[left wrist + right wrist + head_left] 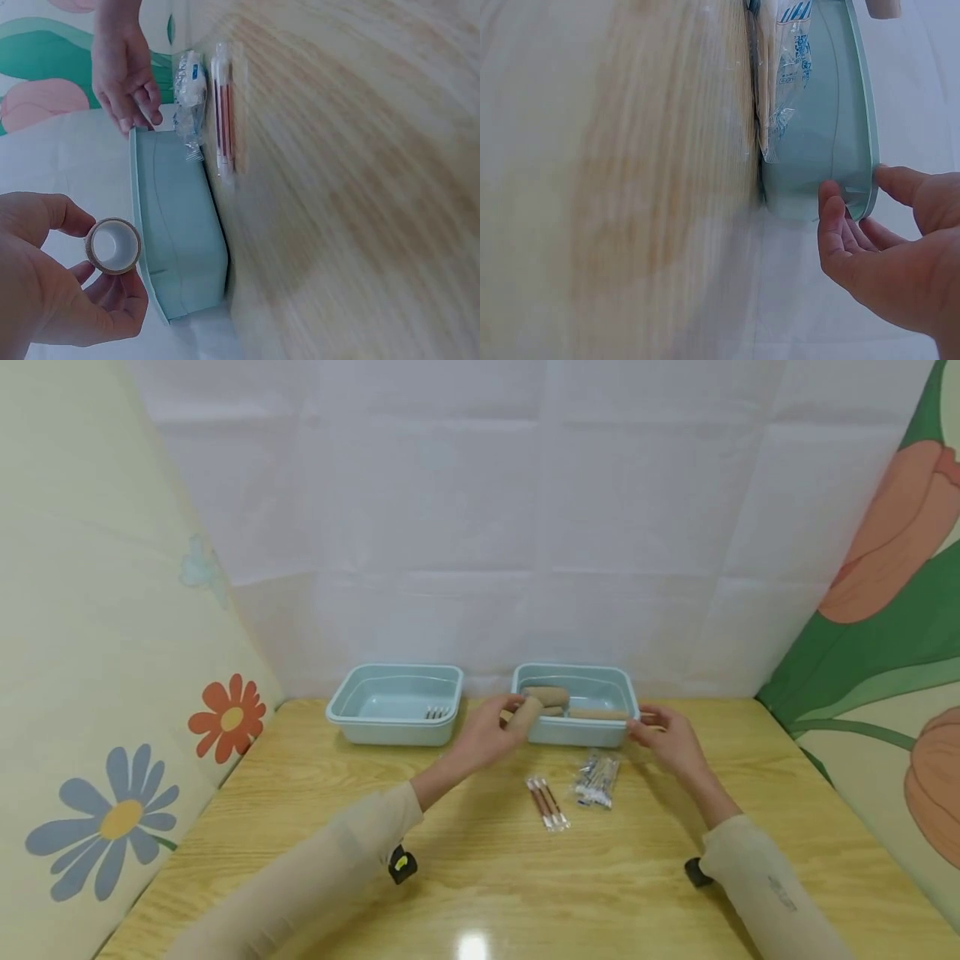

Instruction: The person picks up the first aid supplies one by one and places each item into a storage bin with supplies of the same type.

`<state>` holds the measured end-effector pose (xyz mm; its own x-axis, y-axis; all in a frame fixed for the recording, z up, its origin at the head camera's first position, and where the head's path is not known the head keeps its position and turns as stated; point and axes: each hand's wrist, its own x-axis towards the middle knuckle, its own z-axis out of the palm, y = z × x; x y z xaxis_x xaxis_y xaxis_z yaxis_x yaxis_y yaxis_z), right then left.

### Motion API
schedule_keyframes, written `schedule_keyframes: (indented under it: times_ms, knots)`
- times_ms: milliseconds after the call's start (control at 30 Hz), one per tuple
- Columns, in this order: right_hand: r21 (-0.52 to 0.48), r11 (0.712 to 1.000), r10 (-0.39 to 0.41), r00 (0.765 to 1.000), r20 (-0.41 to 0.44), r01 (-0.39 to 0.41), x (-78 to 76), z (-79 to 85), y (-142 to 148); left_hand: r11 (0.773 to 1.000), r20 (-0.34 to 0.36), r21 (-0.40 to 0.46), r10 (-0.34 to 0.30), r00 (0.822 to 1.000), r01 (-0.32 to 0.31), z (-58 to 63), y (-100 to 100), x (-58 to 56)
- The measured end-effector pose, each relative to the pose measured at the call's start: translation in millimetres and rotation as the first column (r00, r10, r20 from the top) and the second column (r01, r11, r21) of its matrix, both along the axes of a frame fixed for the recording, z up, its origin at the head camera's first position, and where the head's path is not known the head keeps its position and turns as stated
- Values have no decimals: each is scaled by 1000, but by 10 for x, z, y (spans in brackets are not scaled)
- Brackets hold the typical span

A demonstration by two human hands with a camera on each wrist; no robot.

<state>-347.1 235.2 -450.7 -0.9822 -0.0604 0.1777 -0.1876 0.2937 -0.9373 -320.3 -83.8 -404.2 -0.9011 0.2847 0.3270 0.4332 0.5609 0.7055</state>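
Two light blue bins on the wood-grain surface (570, 893), clock as in head view, person at 6. Left bin (390, 735) at 11 o'clock, right bin (581, 735) at 1.

Left bin: small row of white-tipped sticks (437, 713) toward its 4 o'clock corner; rest of the visible bottom is bare.

Right bin: fat tan roll (547, 697) lying on its side toward 10 o'clock, another tan piece (551, 711) just on its 6 o'clock side, mostly hidden. Long tan piece (600, 714) lies along the 6 o'clock wall, toward 4.

Left hand (487, 731) grasping a tan roll (525, 717) between thumb and fingers, at the right bin's 8 o'clock corner, tilted, up at rim level. Left wrist view shows it end-on: hollow, white inside.

Right hand (675, 743) pinching the right bin at its 4 o'clock corner, thumb on the rim, fingers bent by the outer wall.

On the surface: clear packet (597, 779) of thin sticks just off the right bin's 6 o'clock side; brown sticks (547, 804) in clear wrap at the packet's 8 o'clock.
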Motion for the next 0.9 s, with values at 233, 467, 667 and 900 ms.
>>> schedule_keyframes:
  times_ms: [233,467,667,900]
  knots:
    - [4,1000,-6,1000,-12,6,-19,-8,5,999,-4,11,-33,999,33,52,56,-78]
    - [0,1000,-8,1000,-16,8,-22,-17,2,998,-8,-25,-63,998,63,72,138,-153]
    - [-7,1000,-1,1000,-22,1,-21,-24,9,997,-20,-2,-82,996,82,73,218,-216]
    - [0,1000,-6,1000,-17,6,-21,-21,-4,993,-51,-44,-115,992,113,73,282,-269]
